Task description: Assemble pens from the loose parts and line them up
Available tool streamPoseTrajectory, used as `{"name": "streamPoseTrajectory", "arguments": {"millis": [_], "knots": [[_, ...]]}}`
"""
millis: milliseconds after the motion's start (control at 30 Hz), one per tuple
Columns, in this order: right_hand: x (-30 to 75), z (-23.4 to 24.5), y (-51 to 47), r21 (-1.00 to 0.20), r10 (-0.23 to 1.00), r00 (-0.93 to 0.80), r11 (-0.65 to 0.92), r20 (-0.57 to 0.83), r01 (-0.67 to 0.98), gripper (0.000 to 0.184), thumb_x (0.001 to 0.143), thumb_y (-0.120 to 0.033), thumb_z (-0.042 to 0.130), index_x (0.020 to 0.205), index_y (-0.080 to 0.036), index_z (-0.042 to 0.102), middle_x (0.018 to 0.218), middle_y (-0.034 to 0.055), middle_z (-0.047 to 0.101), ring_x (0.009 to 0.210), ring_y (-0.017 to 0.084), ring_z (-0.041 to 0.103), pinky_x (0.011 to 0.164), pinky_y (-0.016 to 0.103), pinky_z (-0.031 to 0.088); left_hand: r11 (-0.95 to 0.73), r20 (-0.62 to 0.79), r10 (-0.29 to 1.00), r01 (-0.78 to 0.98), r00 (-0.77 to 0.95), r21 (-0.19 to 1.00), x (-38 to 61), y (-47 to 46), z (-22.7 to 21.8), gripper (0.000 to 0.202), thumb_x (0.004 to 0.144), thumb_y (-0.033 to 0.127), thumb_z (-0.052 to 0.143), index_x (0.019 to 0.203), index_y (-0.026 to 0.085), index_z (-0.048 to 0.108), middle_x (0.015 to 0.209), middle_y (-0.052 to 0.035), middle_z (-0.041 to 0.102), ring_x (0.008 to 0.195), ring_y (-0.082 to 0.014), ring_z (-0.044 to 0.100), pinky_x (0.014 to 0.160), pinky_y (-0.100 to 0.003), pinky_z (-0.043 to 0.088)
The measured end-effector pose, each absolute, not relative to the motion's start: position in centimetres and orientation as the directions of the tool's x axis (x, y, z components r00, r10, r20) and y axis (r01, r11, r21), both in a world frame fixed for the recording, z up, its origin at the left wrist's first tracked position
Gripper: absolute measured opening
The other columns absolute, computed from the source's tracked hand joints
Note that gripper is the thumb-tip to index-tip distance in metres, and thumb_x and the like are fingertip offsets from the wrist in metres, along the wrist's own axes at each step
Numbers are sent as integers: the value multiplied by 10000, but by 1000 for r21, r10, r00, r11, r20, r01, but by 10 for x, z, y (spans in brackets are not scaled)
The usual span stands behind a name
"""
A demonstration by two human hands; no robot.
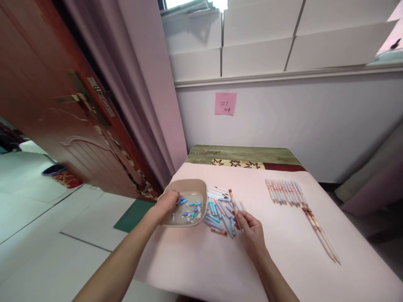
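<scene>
My left hand (pixel 167 202) reaches into a beige tray (pixel 201 188) holding several small blue caps (pixel 190 208); its fingers are curled over the caps at the tray's left side, and what they pinch is hidden. My right hand (pixel 250 233) is closed on a thin pen barrel (pixel 233 201) with an orange-brown tip, held upright and tilted away from me. Just left of that hand lies a loose pile of blue and white pen parts (pixel 218 212) on the pale pink tablecloth (pixel 283 251).
A neat row of assembled pens (pixel 285 193) lies at the right, with a few longer ones (pixel 321 235) trailing toward me. A pink sticky note (pixel 225 103) hangs on the wall. A red-brown door (pixel 56 109) and curtain (pixel 138 84) stand at the left.
</scene>
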State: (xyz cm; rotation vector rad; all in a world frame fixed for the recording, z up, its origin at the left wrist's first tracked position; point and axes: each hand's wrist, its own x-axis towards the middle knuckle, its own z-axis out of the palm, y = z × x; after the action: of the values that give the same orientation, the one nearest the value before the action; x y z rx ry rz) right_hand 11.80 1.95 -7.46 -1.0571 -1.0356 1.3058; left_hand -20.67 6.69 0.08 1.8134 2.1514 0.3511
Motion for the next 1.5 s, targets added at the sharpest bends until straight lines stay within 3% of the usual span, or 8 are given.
{"name": "streamPoseTrajectory", "arguments": {"millis": [233,467,500,567,600,767,933,1500], "knots": [[118,-78,20,-970,1000,10,-2,-5,-242,364,768,-487,682,898,-152,739,702,38,643,593,138,522,570,267,464,185,-145,979,935,-146,303,-193,61,11,144,554,63,615,534,183,539,675,-88,653,804,-276,622,694,-319,417],[115,-70,19,-983,1000,-19,14,18,-181,348,771,-474,681,907,-160,745,706,46,669,649,167,582,623,277,500,94,2,994,848,-112,521,-161,54,44,140,793,262,538,878,187,619,814,-51,693,793,-204,642,702,-289,481],[115,-68,18,-986,999,-16,33,36,-162,347,772,-472,679,911,-162,747,721,51,677,667,173,593,631,278,506,81,3,995,794,-104,603,-151,51,46,198,824,313,518,929,181,621,812,-46,699,752,-187,650,681,-282,499],[117,-63,12,-989,997,5,76,76,-129,335,786,-466,666,919,-169,748,755,52,687,686,178,603,644,279,514,88,-54,993,359,-104,929,-126,42,49,297,791,375,597,987,157,643,851,-73,716,731,-190,665,693,-309,532],[119,-60,8,-989,995,25,99,97,-107,326,797,-460,656,923,-174,746,769,51,689,690,178,606,647,278,516,103,-89,992,155,-94,983,-113,37,50,322,750,384,655,976,155,663,869,-81,723,731,-188,670,704,-314,542],[135,-39,-22,-956,954,100,272,283,111,236,839,-388,626,904,-188,735,814,50,687,722,176,622,664,269,519,148,-178,981,-303,-71,941,-64,19,51,381,633,305,802,959,128,715,846,-84,734,738,-155,679,740,-266,549],[146,-23,-39,-890,907,91,376,410,257,181,876,-314,591,929,-206,725,811,41,683,716,157,624,646,239,504,167,-178,984,-306,-9,937,-47,14,50,354,667,292,787,966,113,729,791,-88,737,682,-138,669,678,-235,540],[149,-24,-49,-882,906,74,384,417,275,183,874,-317,590,904,-196,724,772,35,671,684,149,609,627,228,493,145,-138,989,-219,48,965,-44,3,54,316,724,297,744,994,134,725,812,-71,724,714,-134,653,685,-235,526]]}}
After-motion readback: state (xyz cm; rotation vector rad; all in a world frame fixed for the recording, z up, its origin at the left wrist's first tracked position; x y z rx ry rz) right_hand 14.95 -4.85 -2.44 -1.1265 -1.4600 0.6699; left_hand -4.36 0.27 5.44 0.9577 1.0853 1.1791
